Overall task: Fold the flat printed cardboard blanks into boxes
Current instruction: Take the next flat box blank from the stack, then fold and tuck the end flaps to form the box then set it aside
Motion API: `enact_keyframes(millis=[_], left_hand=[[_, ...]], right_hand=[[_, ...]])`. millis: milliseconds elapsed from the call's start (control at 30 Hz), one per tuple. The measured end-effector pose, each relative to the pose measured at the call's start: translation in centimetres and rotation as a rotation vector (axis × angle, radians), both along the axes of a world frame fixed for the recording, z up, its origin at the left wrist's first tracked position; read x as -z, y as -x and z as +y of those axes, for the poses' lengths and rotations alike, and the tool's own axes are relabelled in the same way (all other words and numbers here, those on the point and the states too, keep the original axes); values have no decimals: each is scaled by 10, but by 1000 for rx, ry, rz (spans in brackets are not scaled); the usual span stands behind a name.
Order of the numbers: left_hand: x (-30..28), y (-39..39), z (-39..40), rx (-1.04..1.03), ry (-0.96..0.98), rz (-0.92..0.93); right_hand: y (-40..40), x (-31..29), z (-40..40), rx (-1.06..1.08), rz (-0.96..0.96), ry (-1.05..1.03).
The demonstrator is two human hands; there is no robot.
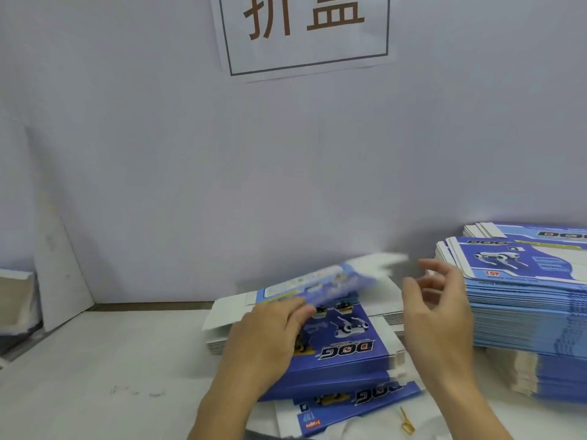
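Left hand (270,328) pressing flat on the top blank (346,338), raised flap (333,281) blurring; right hand (441,309) hovering open, holding nothing.

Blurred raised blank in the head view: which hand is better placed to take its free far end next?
Probably the right hand: it hovers open, holding nothing, beside the lifted white end of the blank. The left hand is occupied, resting on the blank's near edge above the stack.
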State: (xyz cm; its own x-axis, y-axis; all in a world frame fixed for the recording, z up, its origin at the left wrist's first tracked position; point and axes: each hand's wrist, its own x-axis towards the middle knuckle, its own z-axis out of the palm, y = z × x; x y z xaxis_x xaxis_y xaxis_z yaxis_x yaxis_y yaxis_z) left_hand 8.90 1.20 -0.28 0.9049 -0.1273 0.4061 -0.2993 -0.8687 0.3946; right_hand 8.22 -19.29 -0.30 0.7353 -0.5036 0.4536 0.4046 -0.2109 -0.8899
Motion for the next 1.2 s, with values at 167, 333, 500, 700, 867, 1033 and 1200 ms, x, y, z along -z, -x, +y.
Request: enact_keyframes(millis=[167,333,500,700,867,1033,1200], left_hand=[[-22,16,-28,31,208,-332],[-37,33,-52,487,420,-62],[-50,29,-24,94,719,-263],[-62,39,-4,323,1142,70],[-58,39,-3,378,1195,87],[-56,41,1,356,1222,125],[-56,46,-9,415,1238,184]], right_hand=[[10,-14,27,-723,233,-159],[6,-24,33,-380,11,-270],[24,-36,-29,-630,82,-373],[41,-57,-18,-664,-50,-148],[41,-67,-13,-488,-154,-5],[52,-71,-4,-592,-60,-190],[43,-72,1,-677,-10,-197]])
